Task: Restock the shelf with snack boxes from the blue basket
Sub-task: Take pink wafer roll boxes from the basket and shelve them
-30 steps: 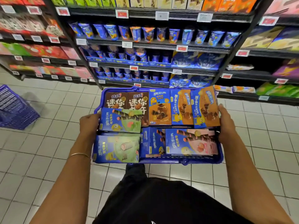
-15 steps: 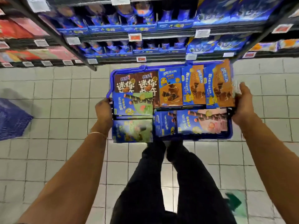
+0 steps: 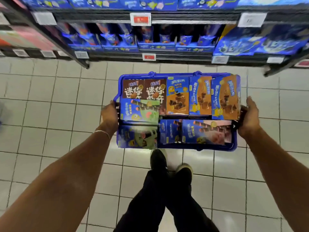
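Note:
A blue basket (image 3: 177,74) full of snack boxes hangs low over the tiled floor, just in front of my feet. My left hand (image 3: 109,117) grips its left rim and my right hand (image 3: 250,117) grips its right rim. Inside stand two brown boxes (image 3: 144,89), three orange and blue boxes (image 3: 200,96), a green and blue box (image 3: 139,110) lying on top, another green one (image 3: 137,137) beneath it, and a pink and blue box (image 3: 206,132). The shelf (image 3: 150,53) with blue snack packs runs along the top of the view, beyond the basket.
A black shelf upright (image 3: 78,60) meets the floor at the left, and another (image 3: 270,72) at the right. Price tags (image 3: 148,56) line the shelf edges. Pink and red packs (image 3: 25,39) fill the shelf section at far left. My shoes (image 3: 170,166) stand on white tiles.
The basket has gone down toward the floor with both hands still on its rims, and my view has tilted downward. The second blue basket at left has left the view.

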A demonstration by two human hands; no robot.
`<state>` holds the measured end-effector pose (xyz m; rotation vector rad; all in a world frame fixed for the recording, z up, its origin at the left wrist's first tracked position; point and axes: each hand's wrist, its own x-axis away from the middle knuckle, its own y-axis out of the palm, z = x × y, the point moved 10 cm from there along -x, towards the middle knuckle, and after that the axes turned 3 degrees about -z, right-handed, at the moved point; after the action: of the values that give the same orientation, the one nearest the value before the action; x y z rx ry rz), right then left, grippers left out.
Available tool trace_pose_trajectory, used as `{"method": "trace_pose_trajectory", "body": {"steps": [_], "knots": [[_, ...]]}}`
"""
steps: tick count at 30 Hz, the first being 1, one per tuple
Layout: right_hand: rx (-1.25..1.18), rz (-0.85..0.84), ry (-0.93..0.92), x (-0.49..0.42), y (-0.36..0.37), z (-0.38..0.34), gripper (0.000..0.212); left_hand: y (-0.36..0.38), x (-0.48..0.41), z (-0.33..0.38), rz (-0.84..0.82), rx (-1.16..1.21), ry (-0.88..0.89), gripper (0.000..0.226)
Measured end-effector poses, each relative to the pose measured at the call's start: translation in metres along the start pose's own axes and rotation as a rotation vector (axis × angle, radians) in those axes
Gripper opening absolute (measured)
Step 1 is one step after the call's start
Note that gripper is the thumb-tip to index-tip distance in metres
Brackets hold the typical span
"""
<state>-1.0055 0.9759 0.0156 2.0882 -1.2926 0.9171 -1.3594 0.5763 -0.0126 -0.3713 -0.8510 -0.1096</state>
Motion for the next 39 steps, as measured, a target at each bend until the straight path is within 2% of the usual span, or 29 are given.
{"method": "trace_pose_trajectory", "body": {"steps": [8,18,25,30,32,35,37,39], "knots": [[0.004,-0.072,0.005,-0.058,0.014,0.020,0.066,0.027,-0.045,-0.024,0.003,0.015,-0.011,0.040],[0.162,-0.052,0.014,-0.087,-0.006,0.048,0.060,0.044,-0.062,-0.051,-0.167,-0.003,-0.046,0.049],[0.297,-0.065,0.011,-0.089,-0.005,0.045,0.063,0.045,-0.069,-0.051,-0.166,-0.040,-0.037,0.049],[0.342,0.003,0.056,-0.079,-0.010,0.040,0.064,0.049,-0.061,-0.035,-0.206,-0.226,-0.005,0.042],[0.314,0.042,0.064,-0.070,-0.015,0.038,0.056,0.044,-0.057,-0.025,-0.151,-0.372,0.050,0.053],[0.319,0.057,0.025,-0.050,-0.010,0.035,0.042,0.029,-0.036,-0.014,-0.054,-0.604,0.154,0.081],[0.318,0.122,0.003,-0.035,-0.013,0.033,0.049,0.020,-0.015,-0.010,-0.014,-0.758,0.237,0.085],[0.382,0.283,-0.046,-0.015,-0.026,0.029,0.059,0.019,0.013,-0.009,-0.005,-0.888,0.355,0.080]]}}
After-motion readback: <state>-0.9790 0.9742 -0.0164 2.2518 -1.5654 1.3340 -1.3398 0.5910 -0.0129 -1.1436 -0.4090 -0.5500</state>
